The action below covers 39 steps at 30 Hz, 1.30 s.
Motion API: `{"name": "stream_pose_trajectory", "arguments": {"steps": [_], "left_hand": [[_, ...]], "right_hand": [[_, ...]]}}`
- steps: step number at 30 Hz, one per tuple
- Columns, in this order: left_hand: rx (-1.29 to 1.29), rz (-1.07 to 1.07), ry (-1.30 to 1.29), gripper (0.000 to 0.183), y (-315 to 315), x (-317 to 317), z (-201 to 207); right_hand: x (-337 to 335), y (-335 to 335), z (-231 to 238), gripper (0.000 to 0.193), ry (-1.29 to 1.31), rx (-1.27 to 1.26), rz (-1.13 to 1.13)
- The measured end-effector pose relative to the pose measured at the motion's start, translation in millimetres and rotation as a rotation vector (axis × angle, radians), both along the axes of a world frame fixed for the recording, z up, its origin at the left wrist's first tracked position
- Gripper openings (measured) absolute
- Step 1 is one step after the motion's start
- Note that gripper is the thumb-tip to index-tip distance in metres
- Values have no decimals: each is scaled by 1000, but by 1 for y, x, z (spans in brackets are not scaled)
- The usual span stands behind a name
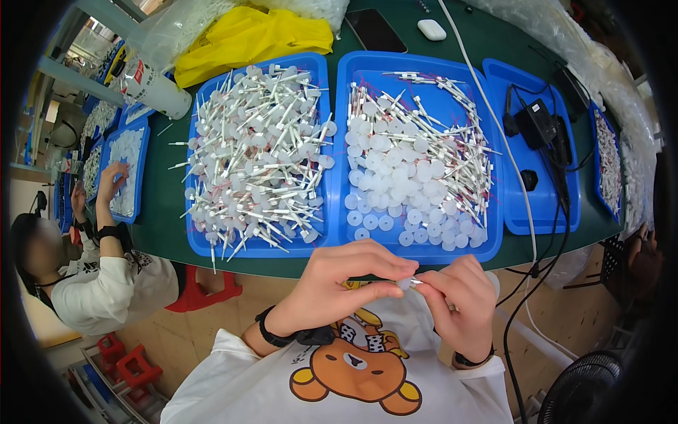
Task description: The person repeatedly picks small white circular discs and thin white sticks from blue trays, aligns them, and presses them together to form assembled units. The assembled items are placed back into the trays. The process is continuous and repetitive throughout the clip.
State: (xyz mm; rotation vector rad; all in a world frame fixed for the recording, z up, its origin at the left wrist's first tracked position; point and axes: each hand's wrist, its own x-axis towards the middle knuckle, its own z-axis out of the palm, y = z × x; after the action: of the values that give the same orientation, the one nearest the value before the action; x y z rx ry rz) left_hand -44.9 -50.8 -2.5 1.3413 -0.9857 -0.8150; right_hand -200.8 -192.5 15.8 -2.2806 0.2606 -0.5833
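Note:
My left hand [339, 283] and my right hand [459, 297] meet just below the table's near edge, above my lap. Between their fingertips they pinch a small white disc with a thin stick [408, 282]. Right above the hands stands a blue tray [417, 251] with several loose white discs and thin white sticks [413, 166]. To its left another blue tray [205, 244] is piled with white sticks that carry discs [258, 152].
A third blue tray [533, 212] on the right holds a black adapter [537, 121] and cables. A yellow bag [251, 35], a phone [374, 30] and a white case [431, 29] lie at the back. At the left another person [106, 268] reaches into a tray. A fan [583, 389] stands lower right.

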Motion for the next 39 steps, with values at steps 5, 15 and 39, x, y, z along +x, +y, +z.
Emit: {"name": "stream_pose_trajectory", "arguments": {"steps": [5,15,39], "left_hand": [[4,-12,12,26,3,0,-12],[162,26,-156,26,23,17,-2],[139,267,-919,24,-3,15,4]], "right_hand": [[-2,9,2,7,245,705,-71],[19,20,-18,11,214,536,31],[-9,-38,-32,12,190,-126,-592]]}}
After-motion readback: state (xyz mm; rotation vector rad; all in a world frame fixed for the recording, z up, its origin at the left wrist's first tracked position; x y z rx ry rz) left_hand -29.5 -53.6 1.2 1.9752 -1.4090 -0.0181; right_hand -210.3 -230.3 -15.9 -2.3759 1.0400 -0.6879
